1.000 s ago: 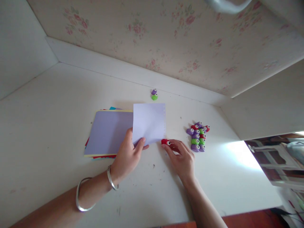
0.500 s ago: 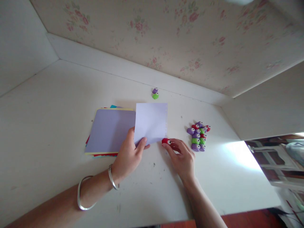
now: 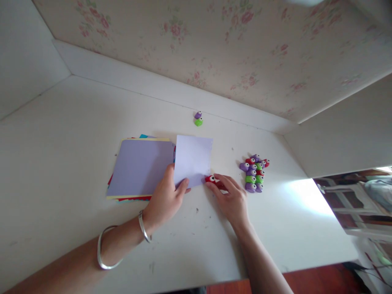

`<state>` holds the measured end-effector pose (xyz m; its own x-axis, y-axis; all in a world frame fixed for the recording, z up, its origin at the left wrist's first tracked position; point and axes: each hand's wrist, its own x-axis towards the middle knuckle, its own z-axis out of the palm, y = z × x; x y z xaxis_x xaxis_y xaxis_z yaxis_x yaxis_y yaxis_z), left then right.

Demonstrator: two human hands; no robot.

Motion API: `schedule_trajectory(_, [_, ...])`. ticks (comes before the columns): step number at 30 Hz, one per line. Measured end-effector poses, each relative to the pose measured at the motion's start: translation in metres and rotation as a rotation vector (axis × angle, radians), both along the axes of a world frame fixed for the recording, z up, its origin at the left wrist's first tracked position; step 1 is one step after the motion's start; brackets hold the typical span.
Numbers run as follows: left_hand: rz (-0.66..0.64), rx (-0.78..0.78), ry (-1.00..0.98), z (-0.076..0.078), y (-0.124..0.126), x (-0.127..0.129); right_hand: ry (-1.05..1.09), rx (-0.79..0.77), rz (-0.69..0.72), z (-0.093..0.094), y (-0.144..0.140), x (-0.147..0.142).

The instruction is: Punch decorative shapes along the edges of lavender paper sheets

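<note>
My left hand (image 3: pixel 163 196) pinches a pale lilac sheet of paper (image 3: pixel 194 157) by its lower left edge, thumb on top. Small marks run down that sheet's right edge. Between the thumb and fingers of my right hand (image 3: pixel 234 200) is a small red googly-eyed piece (image 3: pixel 210 179), right at the sheet's lower right corner. Whether it grips the paper cannot be made out. Left of the sheet, partly behind my left hand, lies a stack of coloured sheets (image 3: pixel 141 167) with a lilac one on top.
Several purple, green and red googly-eyed pieces (image 3: pixel 251 179) sit grouped at right. A purple piece (image 3: pixel 198 115) and a green piece (image 3: pixel 199 122) stand near the back ledge of the white table (image 3: pixel 76 118). Walls rise behind and at both sides.
My right hand has brought the red piece slightly left, up to the sheet's lower right corner. The sheet has tilted a little in my left hand. The whole view has shifted slightly.
</note>
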<state>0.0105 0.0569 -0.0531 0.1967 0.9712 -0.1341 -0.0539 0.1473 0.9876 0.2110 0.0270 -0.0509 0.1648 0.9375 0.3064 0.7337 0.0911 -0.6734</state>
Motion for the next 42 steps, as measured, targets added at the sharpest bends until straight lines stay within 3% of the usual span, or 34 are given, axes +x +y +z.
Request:
schedule_trajectory(5, [-0.003,-0.016,0.039,0.001,0.004,0.0,0.057,-0.064,0.068,0.012,0.005,0.008])
schedule_trajectory(10, [0.006,-0.012,0.087,0.003,0.005,0.0,0.059,-0.163,0.248,0.022,0.013,0.015])
schedule_trajectory(20, [-0.023,-0.023,0.111,0.003,0.005,-0.002,0.007,-0.322,0.383,0.033,0.029,0.033])
schedule_trajectory(29, [-0.027,0.005,0.134,0.002,0.005,-0.003,0.119,-0.507,0.325,0.038,0.038,0.037])
schedule_trajectory(42, [-0.009,0.017,0.126,0.0,0.004,-0.002,0.166,-0.534,0.281,0.033,0.034,0.048])
